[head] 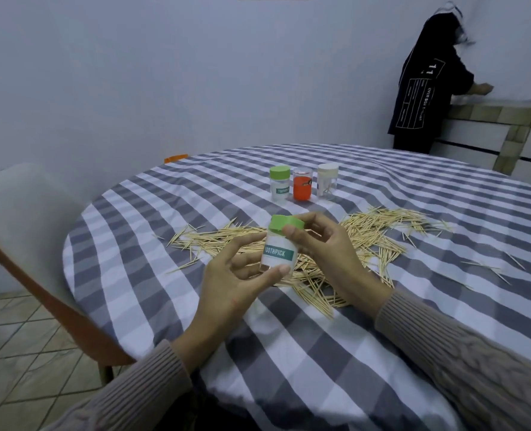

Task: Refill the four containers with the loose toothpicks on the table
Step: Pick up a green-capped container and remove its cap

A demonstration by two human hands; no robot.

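— How far along?
— Barely begun: the toothpick jar (279, 255) is above the toothpicks (335, 244), left hand (236, 284) gripping it, right hand (320, 244) pinching its green lid (287, 224).
— And the others?
— Three containers (303, 183) stand beyond, seemingly unfilled.

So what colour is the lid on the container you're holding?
Green lid on the held container, clearest in the head view.
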